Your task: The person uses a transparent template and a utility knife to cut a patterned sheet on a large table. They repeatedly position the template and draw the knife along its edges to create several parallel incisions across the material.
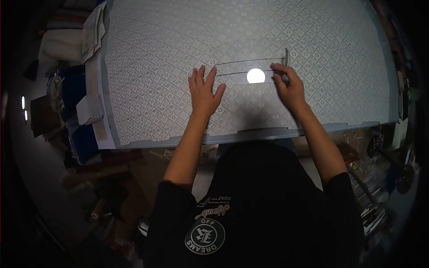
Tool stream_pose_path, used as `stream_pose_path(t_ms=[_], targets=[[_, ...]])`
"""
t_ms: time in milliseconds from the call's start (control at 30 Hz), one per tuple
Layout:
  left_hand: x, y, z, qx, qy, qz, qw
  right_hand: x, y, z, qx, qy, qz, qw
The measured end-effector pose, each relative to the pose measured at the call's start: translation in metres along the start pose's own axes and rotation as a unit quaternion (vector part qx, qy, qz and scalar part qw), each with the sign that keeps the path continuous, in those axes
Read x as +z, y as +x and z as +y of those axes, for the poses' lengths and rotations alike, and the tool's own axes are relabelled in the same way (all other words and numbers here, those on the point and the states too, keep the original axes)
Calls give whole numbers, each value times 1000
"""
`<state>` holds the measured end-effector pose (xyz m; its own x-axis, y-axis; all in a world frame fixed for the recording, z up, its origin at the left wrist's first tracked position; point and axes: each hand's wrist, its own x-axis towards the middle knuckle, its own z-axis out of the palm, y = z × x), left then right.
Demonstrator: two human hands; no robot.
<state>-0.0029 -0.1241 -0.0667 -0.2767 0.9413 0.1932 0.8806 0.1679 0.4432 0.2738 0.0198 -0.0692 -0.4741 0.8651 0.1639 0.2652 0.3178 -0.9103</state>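
Note:
A clear glossy sheet (241,67) with two dark lines across it lies on the patterned cloth (170,102). A bright round reflection shines on it, cut off flat at its lower edge. At its left end my left hand (204,94) rests palm down, fingers spread, fingertips by the ends of the lines. My right hand (290,87) is at the right end, index finger and thumb curved and apart, their tips by the lower line. Just beyond the right fingers lies a slim metallic stick-like piece (287,58), pointing away from me.
The cloth covers a broad table with a grey front edge (250,135). Stacked white pieces (89,109) and blue fabric (85,136) sit along the left side. Papers (94,31) lie at the far left corner. Below on the right is cluttered equipment (375,145).

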Motion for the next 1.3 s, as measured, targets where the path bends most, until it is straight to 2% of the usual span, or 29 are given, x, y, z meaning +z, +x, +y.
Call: stream_pose_path(t_ms=[33, 67, 133, 200, 300, 400, 700, 967, 1067, 1300], targets=[[2, -1, 5, -8, 7, 3, 1000, -10, 2, 8, -48, -76, 19, 996], [4, -2, 10, -11, 9, 0, 1000, -19, 4, 16, -50, -70, 13, 996], [3, -6, 12, -18, 14, -5, 1000, -31, 9, 22, -71, -161, 2, 984], [6, -5, 14, -20, 36, -15, 999, -36, 11, 22, -54, -159, -18, 986], [4, 6, 5, 13, -19, -24, 999, -40, 15, 17, -73, -209, -48, 974], [4, 16, -1, 24, -10, -18, 1000, -43, 25, 18, -74, -236, -81, 965], [13, 16, 7, 22, 16, 9, 1000, -37, 24, 25, -90, -207, -31, 974], [14, 13, 8, 19, -8, 27, 999, -38, 24, 25, -112, -227, -31, 967], [14, 13, 9, 16, -6, 31, 999, -35, 23, 23, -89, -184, -18, 979], [13, 15, 12, 13, 6, 18, 1000, -35, 23, 26, -93, -201, -13, 975]])
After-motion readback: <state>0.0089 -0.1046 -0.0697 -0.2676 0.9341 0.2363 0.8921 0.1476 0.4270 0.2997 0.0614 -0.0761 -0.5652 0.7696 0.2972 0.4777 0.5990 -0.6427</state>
